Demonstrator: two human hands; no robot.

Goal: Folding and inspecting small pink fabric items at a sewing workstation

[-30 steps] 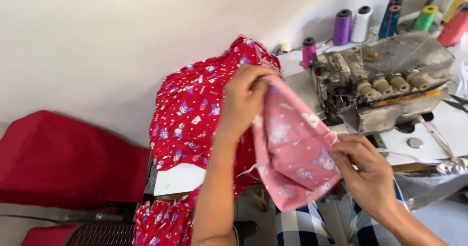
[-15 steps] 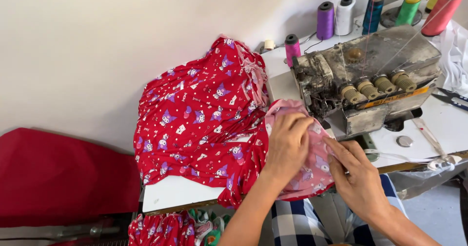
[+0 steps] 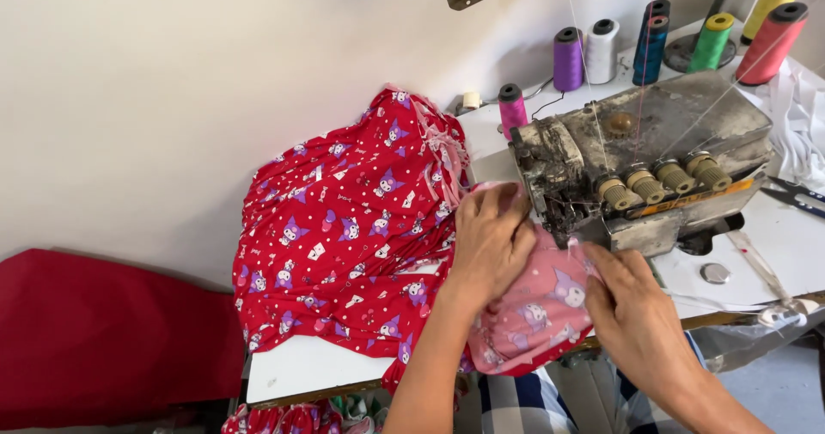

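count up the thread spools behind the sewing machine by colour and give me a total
Thread spools on the white table behind the sewing machine, by colour:
Purple: 1
White: 1
Blue: 1
Green: 1
Yellow: 1
Pink, the tall one at the right edge and the small one: 2
Total: 7

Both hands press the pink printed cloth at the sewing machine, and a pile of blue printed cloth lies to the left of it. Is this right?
Not quite: the pile is red, not blue, as the head view shows. Both hands, left hand and right hand, do press the pink printed cloth at the sewing machine.
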